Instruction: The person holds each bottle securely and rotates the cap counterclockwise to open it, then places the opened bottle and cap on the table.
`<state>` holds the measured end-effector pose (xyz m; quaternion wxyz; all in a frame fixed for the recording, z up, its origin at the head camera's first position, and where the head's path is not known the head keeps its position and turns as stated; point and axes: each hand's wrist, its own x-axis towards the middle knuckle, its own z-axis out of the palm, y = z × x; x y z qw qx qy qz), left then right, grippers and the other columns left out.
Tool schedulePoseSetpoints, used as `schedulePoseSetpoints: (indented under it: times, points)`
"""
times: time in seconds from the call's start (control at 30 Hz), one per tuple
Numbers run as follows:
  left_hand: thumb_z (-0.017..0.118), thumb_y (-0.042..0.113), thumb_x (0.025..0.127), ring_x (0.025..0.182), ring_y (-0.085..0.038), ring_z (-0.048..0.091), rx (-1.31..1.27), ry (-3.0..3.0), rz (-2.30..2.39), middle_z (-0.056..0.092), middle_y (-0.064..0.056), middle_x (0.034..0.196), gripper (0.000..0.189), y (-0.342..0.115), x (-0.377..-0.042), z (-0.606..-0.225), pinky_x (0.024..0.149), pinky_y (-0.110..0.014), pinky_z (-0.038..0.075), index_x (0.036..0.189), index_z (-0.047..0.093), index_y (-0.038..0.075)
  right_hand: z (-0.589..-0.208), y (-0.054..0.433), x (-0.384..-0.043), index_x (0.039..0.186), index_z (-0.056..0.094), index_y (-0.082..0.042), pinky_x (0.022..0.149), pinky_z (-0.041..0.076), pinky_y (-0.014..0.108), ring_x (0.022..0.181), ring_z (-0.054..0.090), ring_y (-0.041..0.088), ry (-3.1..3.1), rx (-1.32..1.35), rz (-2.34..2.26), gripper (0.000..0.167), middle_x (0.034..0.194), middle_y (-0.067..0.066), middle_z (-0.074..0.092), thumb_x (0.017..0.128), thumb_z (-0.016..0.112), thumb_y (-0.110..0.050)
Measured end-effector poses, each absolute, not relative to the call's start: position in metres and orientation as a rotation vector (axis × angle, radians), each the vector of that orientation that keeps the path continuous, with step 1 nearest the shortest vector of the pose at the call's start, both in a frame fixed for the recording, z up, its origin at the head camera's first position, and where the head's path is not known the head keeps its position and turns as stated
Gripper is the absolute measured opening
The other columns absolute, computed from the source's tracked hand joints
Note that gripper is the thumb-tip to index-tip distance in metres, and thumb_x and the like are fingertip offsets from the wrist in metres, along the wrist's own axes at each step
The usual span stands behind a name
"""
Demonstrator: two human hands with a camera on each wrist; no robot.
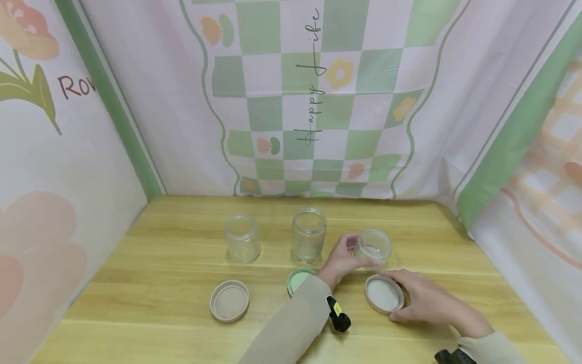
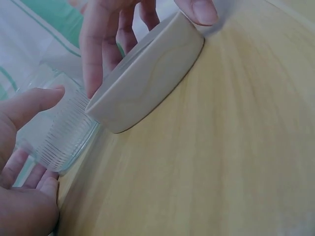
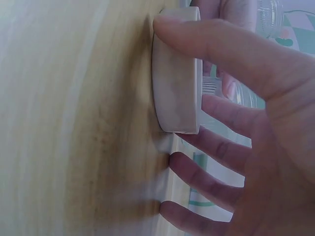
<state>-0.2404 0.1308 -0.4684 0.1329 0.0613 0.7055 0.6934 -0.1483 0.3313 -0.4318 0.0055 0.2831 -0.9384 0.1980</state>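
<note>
In the head view, my left hand (image 1: pixel 341 260) holds a low clear glass jar (image 1: pixel 374 242) at the right of the row, thumb on the near side and fingers round the far left. The jar's ribbed lower wall (image 2: pixel 69 128) shows in the left wrist view. Just in front of it lies a beige round lid (image 1: pixel 384 294), hollow side up. My right hand (image 1: pixel 425 298) pinches this lid by its rim, with the thumb on the near edge and the index finger on the far edge. In the right wrist view, the other fingers (image 3: pixel 206 182) spread beside the lid (image 3: pixel 177 73).
A taller glass jar (image 1: pixel 308 237) stands in the middle, and another jar (image 1: pixel 243 240) at the left. A green lid (image 1: pixel 297 279) is partly hidden by the left sleeve. Another beige lid (image 1: pixel 229 302) lies front left on the wooden table (image 1: pixel 159 313). Printed curtains surround the table.
</note>
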Motion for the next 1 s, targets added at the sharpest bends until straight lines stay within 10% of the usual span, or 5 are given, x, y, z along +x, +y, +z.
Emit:
schedulePoseSetpoints:
  times: [0.5, 1.0]
  points:
    - [0.092, 0.013, 0.072, 0.127, -0.02, 0.05, 0.219, 2.025, 1.992, 0.055, 0.008, 0.131, 0.076, 0.132, -0.241, -0.468, 0.108, -0.043, 0.042, 0.136, 0.052, 0.022, -0.418, 0.33, -0.147, 0.14, 0.047, 0.009, 0.094, 0.047, 0.064, 0.117, 0.056, 0.044, -3.07, 0.752, 0.931, 0.064, 0.131, 0.026, 0.057, 0.098, 0.067, -0.034]
    - [0.089, 0.02, 0.075, 0.131, -0.03, 0.049, 0.273, 2.063, 1.894, 0.047, -0.008, 0.147, 0.082, 0.112, -0.229, -0.452, 0.104, -0.051, 0.045, 0.145, 0.047, 0.019, -0.405, 0.325, -0.15, 0.138, 0.052, 0.004, 0.088, 0.051, 0.064, 0.113, 0.058, 0.045, -2.98, 0.693, 1.026, 0.049, 0.136, 0.026, 0.056, 0.101, 0.062, -0.027]
